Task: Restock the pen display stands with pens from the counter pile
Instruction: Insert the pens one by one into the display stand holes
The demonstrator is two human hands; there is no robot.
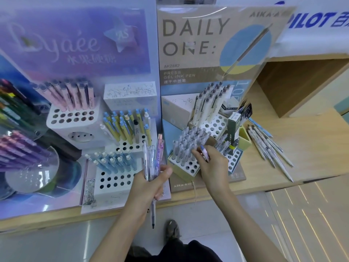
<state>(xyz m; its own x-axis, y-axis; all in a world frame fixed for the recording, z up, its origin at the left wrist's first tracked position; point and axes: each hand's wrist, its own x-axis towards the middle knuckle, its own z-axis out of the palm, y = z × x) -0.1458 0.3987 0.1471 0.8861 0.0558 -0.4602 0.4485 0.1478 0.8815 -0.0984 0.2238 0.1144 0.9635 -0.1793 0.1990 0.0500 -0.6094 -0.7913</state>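
My left hand (149, 184) grips a bundle of clear and lilac pens (153, 157), upright in front of the left display. My right hand (211, 163) pinches one pale lilac pen (204, 152) over the grey-pen stand (187, 167), whose front rows have open holes. A pile of white patterned pens (268, 146) lies loose on the wooden counter (311, 148) to the right. The white stand (117, 178) of blue pens sits just left of my left hand, with several bare holes.
Tall backing cards rise behind the stands. Pink pens (69, 95), yellow-blue pens (124, 123) and cream pens (209, 103) fill stands further back. A green box (234, 127) and a yellow cup (245, 138) stand by the right display. A round acrylic holder (28, 167) of purple pens is at far left.
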